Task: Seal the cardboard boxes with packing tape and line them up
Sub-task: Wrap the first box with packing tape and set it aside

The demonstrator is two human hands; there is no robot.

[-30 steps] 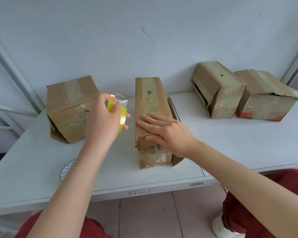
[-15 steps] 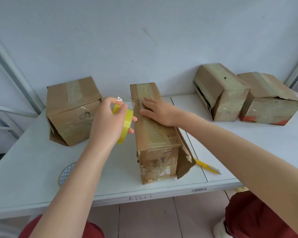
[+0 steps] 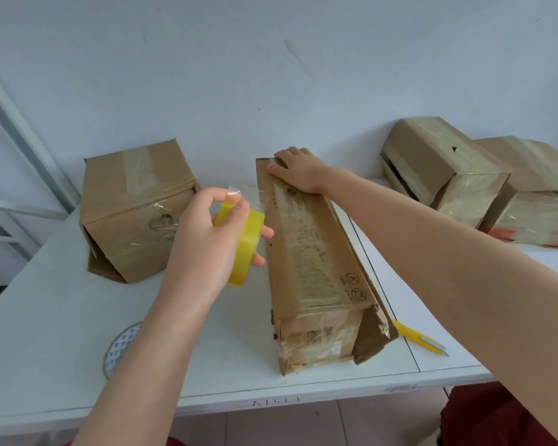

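A white table [image 3: 45, 317] is standing against a pale wall, carrying four cardboard boxes. The long box [image 3: 310, 252] is lying in the middle, its end reaching toward the near edge and one end flap hanging loose at its right. A squarer box [image 3: 136, 220] is sitting well apart to the left, and two taped boxes [image 3: 432, 159] [image 3: 535, 204] are resting side by side at the far right. The right hand [image 3: 298, 170] is pressing flat, fingers together, on the long box's far end. The left hand [image 3: 203, 239] is gripping a yellow tape roll [image 3: 247, 246] just beside that box, a clear strip lifting toward it. A patterned disc [image 3: 120, 349] is lying near the front edge, a yellow knife [image 3: 419, 341] near the flap.
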